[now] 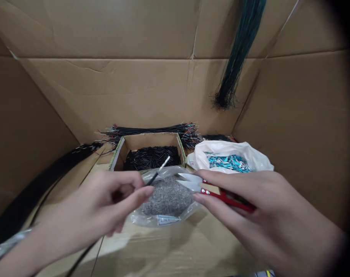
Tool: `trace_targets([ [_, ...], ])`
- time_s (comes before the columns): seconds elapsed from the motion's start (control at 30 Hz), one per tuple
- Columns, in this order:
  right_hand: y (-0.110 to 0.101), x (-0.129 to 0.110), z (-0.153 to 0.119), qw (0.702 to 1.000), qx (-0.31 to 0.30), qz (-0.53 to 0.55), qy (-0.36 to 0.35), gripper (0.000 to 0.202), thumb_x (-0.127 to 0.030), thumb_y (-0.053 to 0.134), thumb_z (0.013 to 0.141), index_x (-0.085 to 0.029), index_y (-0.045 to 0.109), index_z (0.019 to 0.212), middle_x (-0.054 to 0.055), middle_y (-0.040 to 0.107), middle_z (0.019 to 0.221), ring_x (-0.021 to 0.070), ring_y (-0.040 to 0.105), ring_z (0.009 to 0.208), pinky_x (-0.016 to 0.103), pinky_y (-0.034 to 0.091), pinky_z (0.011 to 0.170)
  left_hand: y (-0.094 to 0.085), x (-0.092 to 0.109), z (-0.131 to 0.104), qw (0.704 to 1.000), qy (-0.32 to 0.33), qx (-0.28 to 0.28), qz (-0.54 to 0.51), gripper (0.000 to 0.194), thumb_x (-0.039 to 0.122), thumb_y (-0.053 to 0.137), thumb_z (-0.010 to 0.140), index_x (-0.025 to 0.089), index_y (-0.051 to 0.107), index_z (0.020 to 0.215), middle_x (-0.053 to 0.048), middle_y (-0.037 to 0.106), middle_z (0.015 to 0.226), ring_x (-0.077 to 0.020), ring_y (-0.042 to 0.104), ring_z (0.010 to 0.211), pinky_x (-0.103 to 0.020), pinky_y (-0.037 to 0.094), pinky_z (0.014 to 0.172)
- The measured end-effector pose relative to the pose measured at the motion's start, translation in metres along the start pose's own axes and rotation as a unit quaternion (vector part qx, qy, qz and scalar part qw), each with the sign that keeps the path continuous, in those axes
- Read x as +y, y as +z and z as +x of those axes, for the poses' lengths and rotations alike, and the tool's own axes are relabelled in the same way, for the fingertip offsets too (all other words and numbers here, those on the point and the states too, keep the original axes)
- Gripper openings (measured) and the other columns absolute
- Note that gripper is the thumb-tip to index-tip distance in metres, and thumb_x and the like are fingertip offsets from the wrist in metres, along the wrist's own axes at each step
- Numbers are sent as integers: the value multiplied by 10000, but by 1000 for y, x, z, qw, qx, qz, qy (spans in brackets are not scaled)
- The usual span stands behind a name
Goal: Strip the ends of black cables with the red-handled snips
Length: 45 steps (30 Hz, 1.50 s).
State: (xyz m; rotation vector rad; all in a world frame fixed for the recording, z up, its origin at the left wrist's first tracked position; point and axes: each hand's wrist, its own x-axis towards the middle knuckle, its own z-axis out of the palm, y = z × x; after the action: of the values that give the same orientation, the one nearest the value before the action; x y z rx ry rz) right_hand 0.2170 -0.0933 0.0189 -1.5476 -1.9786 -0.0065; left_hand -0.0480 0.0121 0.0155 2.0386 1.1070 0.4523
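Between the thumb and forefinger of my left hand (pixel 105 207) is a black cable (pixel 152 179), its pale tip pointing up and to the right. My right hand (pixel 244 204) is closed around red-handled snips (pixel 192 184), whose two blades are slightly apart and point left toward the cable tip without touching it. Below and behind the blades lies a clear plastic bag (pixel 136 219) of fine grey pieces with a printed label. The cable runs down below my left hand toward the bottom edge.
Behind the clear bag stands an open cardboard box (pixel 148 139) of short black pieces. A white bag (pixel 261 163) holds blue and silver pieces. Black cables (pixel 151 131) lie along the back, more (pixel 48 173) at left. Dark green strands (pixel 238 57) hang upper right. Cardboard walls surround everything.
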Motion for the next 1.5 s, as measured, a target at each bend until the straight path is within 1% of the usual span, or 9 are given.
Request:
trace_targets([
  [0.03,5,3,2,1000,-25,1,12,204,-341,625,942,-274,729,1104,39,757,887,221,675,784,319,475,662,10,-4,5,998,-17,-57,16,337,500,628,914,218,627,731,75,552,416,-95,510,336,-151,386,362],
  [0.1,17,10,7,995,-91,10,46,171,-319,592,951,-235,719,874,15,689,699,177,587,632,302,391,584,33,-16,16,995,-39,-88,21,441,575,497,967,209,583,735,60,561,431,-107,534,360,-164,390,383],
  [0.2,36,21,13,982,-165,47,84,317,-301,546,962,-200,597,666,-22,578,573,128,463,542,290,289,535,61,-34,27,995,-31,-68,63,498,601,427,984,201,581,731,44,572,425,-125,557,373,-191,411,422],
  [0.3,51,31,14,973,-189,91,96,312,-313,561,945,-184,575,661,-26,573,598,114,448,567,280,261,537,72,-41,29,993,-22,-66,98,520,601,406,987,197,584,712,32,588,428,-136,571,381,-207,420,446],
  [0.53,66,35,18,973,-184,99,98,308,-315,562,925,-173,618,658,-4,598,593,115,437,545,287,263,546,74,-35,29,988,-7,-52,146,514,566,405,991,194,588,686,43,559,425,-123,545,396,-205,388,459],
  [0.73,70,36,24,971,-193,111,85,301,-283,584,891,-183,586,607,-29,538,556,110,404,532,286,247,530,77,-37,31,987,12,-50,149,479,516,428,991,203,571,659,44,558,413,-129,525,396,-215,359,445],
  [1.13,95,44,27,974,-189,115,56,295,-274,544,952,-171,687,715,18,618,628,135,465,580,292,276,565,73,-43,37,985,15,-95,146,503,493,380,1029,206,549,652,16,628,489,-165,588,479,-264,394,538],
  [1.33,100,51,29,970,-216,114,15,287,-299,543,971,-169,696,764,7,652,675,125,497,613,262,295,569,70,-47,35,984,0,-130,119,477,512,354,1035,194,663,859,35,607,503,-161,576,486,-241,400,518],
  [1.5,110,48,21,978,-200,64,12,230,-212,510,973,-128,722,942,101,686,787,188,561,705,302,280,618,68,-56,40,984,-3,-141,107,483,510,341,1040,187,689,953,40,599,485,-162,560,468,-242,422,529],
])
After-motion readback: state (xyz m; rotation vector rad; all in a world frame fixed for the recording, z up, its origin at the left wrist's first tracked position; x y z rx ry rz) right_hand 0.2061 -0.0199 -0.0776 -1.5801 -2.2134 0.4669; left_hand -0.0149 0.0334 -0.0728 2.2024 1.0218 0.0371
